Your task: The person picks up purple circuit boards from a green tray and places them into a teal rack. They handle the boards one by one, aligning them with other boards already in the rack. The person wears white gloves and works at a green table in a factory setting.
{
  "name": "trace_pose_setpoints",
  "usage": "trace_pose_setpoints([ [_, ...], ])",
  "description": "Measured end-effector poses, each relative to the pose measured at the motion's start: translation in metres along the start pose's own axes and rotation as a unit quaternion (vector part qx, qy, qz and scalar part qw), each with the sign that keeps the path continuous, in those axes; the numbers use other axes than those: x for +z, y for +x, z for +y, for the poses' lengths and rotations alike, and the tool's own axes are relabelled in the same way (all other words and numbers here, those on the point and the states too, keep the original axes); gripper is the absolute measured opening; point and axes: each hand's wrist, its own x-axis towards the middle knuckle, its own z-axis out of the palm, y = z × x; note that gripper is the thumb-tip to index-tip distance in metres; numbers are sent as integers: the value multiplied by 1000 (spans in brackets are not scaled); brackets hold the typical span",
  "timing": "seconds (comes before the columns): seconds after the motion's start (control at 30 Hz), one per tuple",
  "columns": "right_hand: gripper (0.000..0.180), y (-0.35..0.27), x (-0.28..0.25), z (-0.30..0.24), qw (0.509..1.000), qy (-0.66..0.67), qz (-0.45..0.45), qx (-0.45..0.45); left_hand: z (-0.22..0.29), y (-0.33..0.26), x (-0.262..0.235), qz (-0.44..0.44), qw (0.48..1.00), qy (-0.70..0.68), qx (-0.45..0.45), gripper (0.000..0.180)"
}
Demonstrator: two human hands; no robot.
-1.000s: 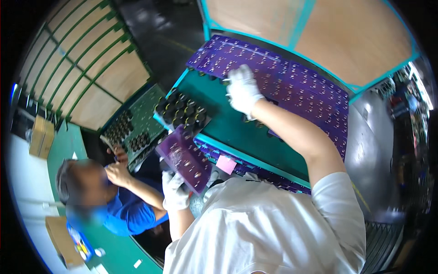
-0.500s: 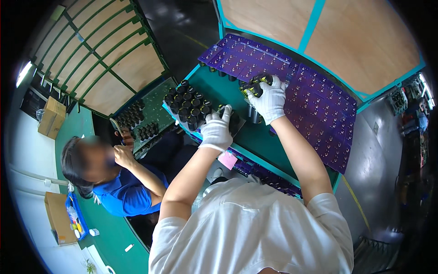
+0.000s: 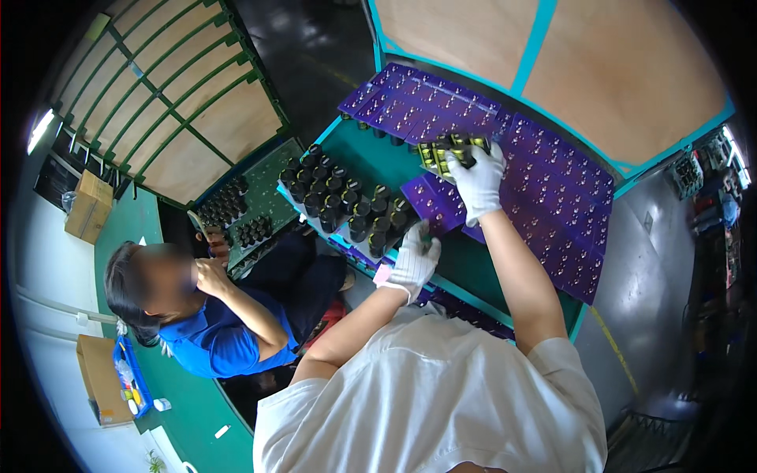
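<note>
My right hand [image 3: 478, 180], in a white glove, is closed around a cluster of black cylindrical parts with yellow-green bands [image 3: 443, 152] at the far side of the bench. Below that cluster, a small purple panel [image 3: 438, 206] lies over the green top. My gloved left hand [image 3: 416, 262] is at the near edge, its fingers apart and partly curled, with nothing visible in it. Just left of it stands a group of upright black cylinders [image 3: 335, 193]. The right hand's fingertips are partly hidden by the parts.
Purple panels with rows of small shiny points [image 3: 552, 201] cover the bench's right and far sides. Wooden boards in turquoise frames [image 3: 623, 79] stand behind. At left, a person in a blue shirt [image 3: 217, 335] sits beside a green table [image 3: 185, 394]. More black cylinders [image 3: 225, 203] stand beyond.
My left hand has moved right and toward me, away from the upright cylinders. Their group now reaches farther right. The small purple panel now shows between my hands, and the right-hand cluster has turned.
</note>
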Motion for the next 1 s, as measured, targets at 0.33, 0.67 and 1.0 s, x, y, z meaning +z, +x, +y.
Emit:
trace_pose_setpoints([
  [0.33,29,-47,-101,-26,817,523,39,241,65,0,-10,-75,987,-138,35,27],
  [0.67,61,-68,-170,-60,684,686,25,246,138,19,-29,-84,938,-331,53,58],
  [1.0,62,-109,-154,-68,116,875,-60,466,179,-11,0,-195,927,-318,49,90],
])
